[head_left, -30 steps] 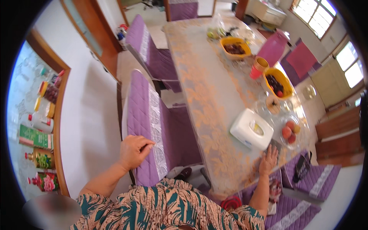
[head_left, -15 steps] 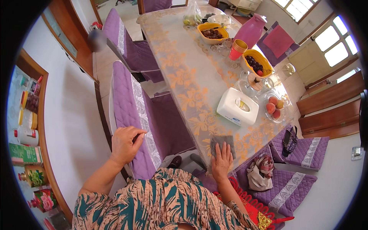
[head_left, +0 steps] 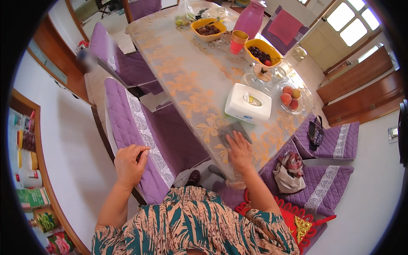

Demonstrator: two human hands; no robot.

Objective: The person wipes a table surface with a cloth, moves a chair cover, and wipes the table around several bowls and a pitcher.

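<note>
My right hand (head_left: 240, 151) lies flat on a folded grey cloth (head_left: 231, 131), pressing it against the table near its front corner. The fingers are stretched out over the cloth, just in front of a white tissue box (head_left: 238, 104). My left hand (head_left: 131, 165) is beside the purple quilted chair back (head_left: 127, 123), its fingers curled in toward the thumb. Nothing shows in it. Whether it touches the chair cover I cannot tell. Under the cloth is a long table (head_left: 187, 91) with a clear, gold-flowered cover.
Beyond the tissue box stand a plate of peaches (head_left: 290, 97), a lidded glass dish (head_left: 261, 73), yellow baskets of fruit (head_left: 260, 53), stacked paper cups (head_left: 238, 42) and a pink jug (head_left: 250, 19). Purple chairs (head_left: 329, 182) at the right hold a bag (head_left: 290, 176). Shelves line the left wall.
My right hand has pushed the grey cloth forward across the tabletop, closer to the tissue box, and the cloth has turned. My left hand stays curled by the chair back. The view has shifted.
</note>
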